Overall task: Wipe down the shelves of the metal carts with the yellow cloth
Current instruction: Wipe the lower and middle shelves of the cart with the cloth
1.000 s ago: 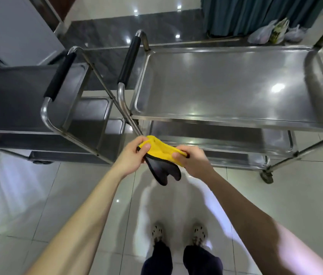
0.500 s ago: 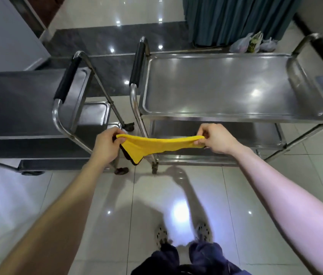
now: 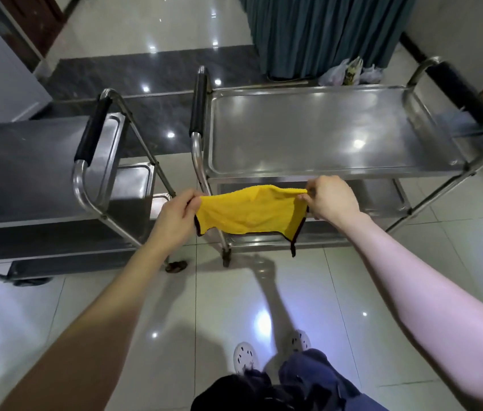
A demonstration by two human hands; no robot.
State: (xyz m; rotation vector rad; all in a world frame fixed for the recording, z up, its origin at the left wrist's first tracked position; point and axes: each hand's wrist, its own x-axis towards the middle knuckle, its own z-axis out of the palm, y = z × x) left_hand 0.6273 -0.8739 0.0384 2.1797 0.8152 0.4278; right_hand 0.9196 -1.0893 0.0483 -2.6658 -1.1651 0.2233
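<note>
Left grip [image 3: 175, 215] and right grip [image 3: 330, 200] pinch the yellow cloth [image 3: 249, 216], long axis stretched sideways between them.

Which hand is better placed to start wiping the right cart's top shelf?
Right, probably: the right hand holds the cloth at that shelf's near edge; the left hand is off its end.

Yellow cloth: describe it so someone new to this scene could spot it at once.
Find the right-hand stainless-steel cart on the pale tiled floor. In front of its near edge, the left hand and right hand pinch a yellow dark-edged cloth stretched between them. It is the only bright yellow thing among grey metal.
</note>
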